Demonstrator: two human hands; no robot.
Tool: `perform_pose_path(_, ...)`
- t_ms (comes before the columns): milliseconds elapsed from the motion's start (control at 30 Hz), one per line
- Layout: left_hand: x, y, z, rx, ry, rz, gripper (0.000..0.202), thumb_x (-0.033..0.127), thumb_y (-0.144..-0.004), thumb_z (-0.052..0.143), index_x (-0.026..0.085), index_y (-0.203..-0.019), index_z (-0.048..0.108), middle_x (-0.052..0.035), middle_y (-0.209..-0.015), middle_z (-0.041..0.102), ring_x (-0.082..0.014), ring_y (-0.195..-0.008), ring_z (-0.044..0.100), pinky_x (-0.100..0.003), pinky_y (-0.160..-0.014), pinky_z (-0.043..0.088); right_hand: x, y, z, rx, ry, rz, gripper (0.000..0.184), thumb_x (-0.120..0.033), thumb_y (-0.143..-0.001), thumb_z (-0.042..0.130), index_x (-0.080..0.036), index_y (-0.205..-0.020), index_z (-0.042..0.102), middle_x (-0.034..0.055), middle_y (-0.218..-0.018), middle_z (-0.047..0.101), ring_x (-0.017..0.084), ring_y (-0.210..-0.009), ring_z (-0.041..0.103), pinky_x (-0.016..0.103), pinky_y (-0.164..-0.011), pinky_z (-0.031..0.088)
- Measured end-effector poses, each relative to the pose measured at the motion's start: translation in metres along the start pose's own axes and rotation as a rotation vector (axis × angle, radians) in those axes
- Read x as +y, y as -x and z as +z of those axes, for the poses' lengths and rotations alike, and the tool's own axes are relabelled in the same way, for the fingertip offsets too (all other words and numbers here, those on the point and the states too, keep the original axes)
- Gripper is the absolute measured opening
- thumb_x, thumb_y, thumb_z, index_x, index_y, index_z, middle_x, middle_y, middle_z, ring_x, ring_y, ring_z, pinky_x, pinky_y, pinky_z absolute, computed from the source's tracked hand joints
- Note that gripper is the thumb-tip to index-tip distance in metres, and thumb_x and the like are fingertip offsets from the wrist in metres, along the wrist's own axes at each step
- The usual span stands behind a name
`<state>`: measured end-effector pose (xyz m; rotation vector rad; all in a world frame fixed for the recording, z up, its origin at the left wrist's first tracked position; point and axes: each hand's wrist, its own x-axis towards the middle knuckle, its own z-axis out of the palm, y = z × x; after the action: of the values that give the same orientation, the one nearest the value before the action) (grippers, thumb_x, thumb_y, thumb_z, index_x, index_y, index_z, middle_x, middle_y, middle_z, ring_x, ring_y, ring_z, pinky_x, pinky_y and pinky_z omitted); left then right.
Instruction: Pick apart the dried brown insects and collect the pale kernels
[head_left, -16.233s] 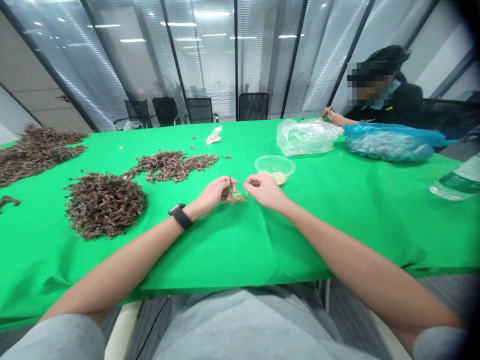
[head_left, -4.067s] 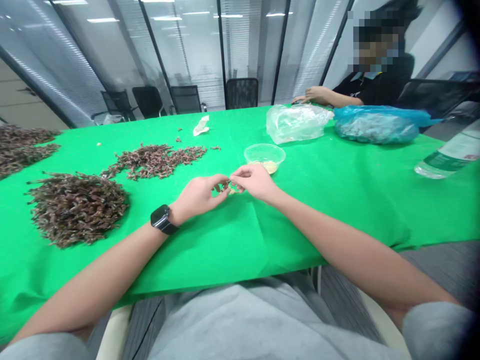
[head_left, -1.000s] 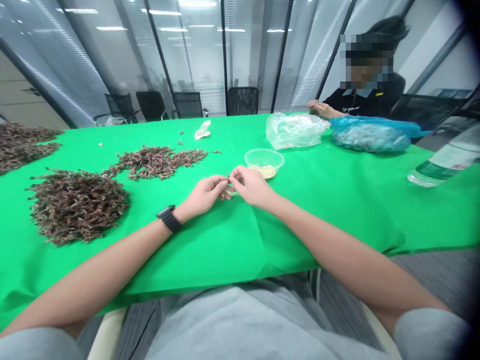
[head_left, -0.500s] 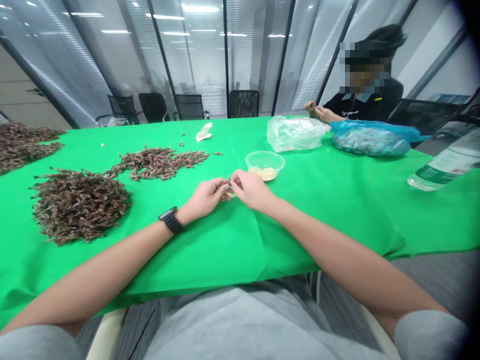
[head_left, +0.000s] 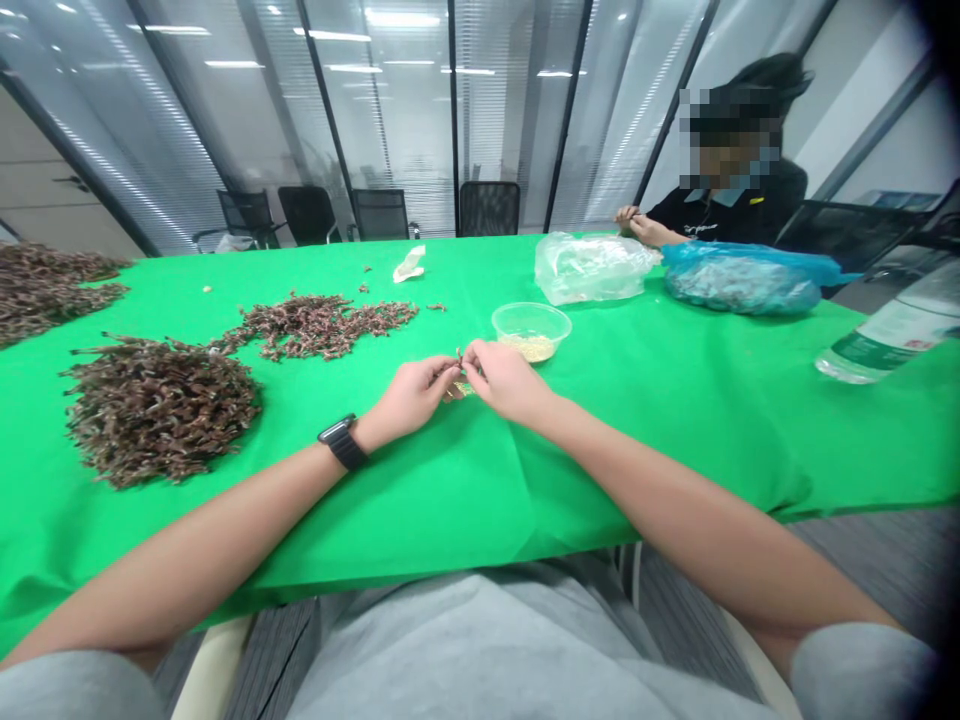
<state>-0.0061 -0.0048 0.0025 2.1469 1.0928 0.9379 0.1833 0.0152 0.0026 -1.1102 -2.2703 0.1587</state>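
My left hand (head_left: 414,397) and my right hand (head_left: 508,380) meet over the green cloth, fingertips pinched together. Between them is a small dried brown piece (head_left: 459,362), mostly hidden by the fingers; its kind is too small to tell. Pale yellow grains (head_left: 463,390) show just beneath the fingertips. Right behind my right hand stands a clear plastic bowl (head_left: 551,318) with pale grains in its bottom. To the left of my hands lie a large heap of dried brown stalk-like pieces (head_left: 161,410) and a looser, flatter pile of smaller brown pieces (head_left: 322,325).
A clear plastic bag (head_left: 592,268) and a full blue bag (head_left: 750,278) lie at the back right. A large bottle (head_left: 885,335) lies tilted at the right. Crumpled paper (head_left: 409,264) sits at the back, another brown heap (head_left: 52,285) far left. A person (head_left: 742,195) sits across the table.
My fingertips have shifted very slightly around the small brown piece, both hands staying in place. Across the table, the other person's hands have moved a little.
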Motion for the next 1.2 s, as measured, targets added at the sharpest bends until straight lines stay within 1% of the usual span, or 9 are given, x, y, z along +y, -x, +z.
perform_pose_path(300,0.000,-0.001,-0.001,-0.003,0.007,0.000,0.036,0.042,-0.102,0.047,0.014,-0.104,0.069,-0.0070,-0.087,0.076,-0.0165,-0.075,0.070,-0.026,-0.071,0.053,0.002,-0.001,0.001,0.033,-0.129,0.001,0.008,-0.018,-0.098,0.052,-0.015,-0.097,0.059,0.0049,-0.082,0.069,0.016,-0.074,0.061,0.026,-0.071,0.041)
perform_pose_path(500,0.000,-0.001,0.000,-0.030,0.031,-0.005,0.036,0.042,-0.101,0.046,0.013,-0.103,0.067,-0.0069,-0.087,0.075,-0.0165,-0.075,0.069,-0.027,-0.072,0.053,0.003,-0.001,0.004,0.026,-0.138,0.008,0.008,-0.019,-0.098,0.053,-0.015,-0.096,0.060,0.0049,-0.082,0.070,0.016,-0.074,0.061,0.025,-0.070,0.041)
perform_pose_path(633,-0.002,0.000,0.000,-0.029,-0.048,0.016,0.035,0.041,-0.102,0.044,0.014,-0.099,0.067,-0.0056,-0.085,0.074,-0.0166,-0.074,0.068,-0.026,-0.072,0.051,-0.001,-0.001,0.002,-0.007,-0.024,0.030,0.012,-0.020,-0.100,0.050,-0.014,-0.100,0.061,0.0072,-0.087,0.070,0.017,-0.079,0.062,0.027,-0.075,0.041)
perform_pose_path(767,-0.002,0.001,-0.001,0.001,-0.161,0.043,0.034,0.039,-0.102,0.045,0.015,-0.104,0.069,-0.0059,-0.088,0.075,-0.0179,-0.077,0.067,-0.027,-0.072,0.049,-0.013,0.001,-0.005,-0.042,0.211,0.020,0.019,-0.021,-0.103,0.045,-0.011,-0.105,0.062,0.0127,-0.095,0.069,0.022,-0.088,0.062,0.031,-0.078,0.040)
perform_pose_path(833,-0.001,0.001,-0.001,0.005,-0.161,0.041,0.036,0.041,-0.102,0.046,0.015,-0.105,0.070,-0.0066,-0.091,0.076,-0.0194,-0.080,0.068,-0.028,-0.075,0.050,-0.018,0.001,-0.008,-0.066,0.315,-0.003,0.022,-0.020,-0.103,0.044,-0.010,-0.105,0.063,0.0145,-0.096,0.069,0.025,-0.090,0.062,0.033,-0.079,0.040)
perform_pose_path(900,0.000,0.002,0.000,0.003,-0.051,0.008,0.043,0.046,-0.102,0.043,0.014,-0.106,0.071,-0.0079,-0.094,0.076,-0.0209,-0.086,0.069,-0.031,-0.080,0.051,-0.022,0.001,-0.009,-0.080,0.378,-0.024,0.024,-0.020,-0.104,0.042,-0.009,-0.105,0.063,0.0152,-0.096,0.068,0.026,-0.091,0.061,0.034,-0.080,0.040)
perform_pose_path(1000,-0.001,0.001,0.004,-0.004,0.284,-0.103,0.055,0.058,-0.100,0.044,0.012,-0.112,0.071,-0.0118,-0.101,0.076,-0.0225,-0.088,0.071,-0.035,-0.086,0.055,-0.021,0.000,-0.009,-0.086,0.421,-0.033,0.025,-0.020,-0.105,0.039,-0.009,-0.106,0.062,0.0152,-0.097,0.068,0.027,-0.093,0.061,0.035,-0.082,0.039)
perform_pose_path(1100,-0.005,-0.001,0.007,-0.044,0.551,-0.181,0.060,0.063,-0.092,0.058,0.011,-0.120,0.070,-0.0144,-0.111,0.076,-0.0235,-0.089,0.073,-0.041,-0.091,0.056,-0.018,0.000,-0.007,-0.078,0.441,-0.047,0.025,-0.021,-0.105,0.039,-0.010,-0.107,0.061,0.0143,-0.099,0.068,0.027,-0.095,0.060,0.035,-0.084,0.039)
perform_pose_path(1200,-0.009,-0.002,0.006,-0.093,0.639,-0.194,0.062,0.060,-0.087,0.069,0.013,-0.127,0.069,-0.0144,-0.120,0.074,-0.0242,-0.094,0.073,-0.043,-0.097,0.054,-0.017,0.000,-0.007,-0.080,0.449,-0.040,0.024,-0.022,-0.105,0.039,-0.010,-0.107,0.060,0.0138,-0.098,0.068,0.027,-0.095,0.060,0.035,-0.083,0.039)
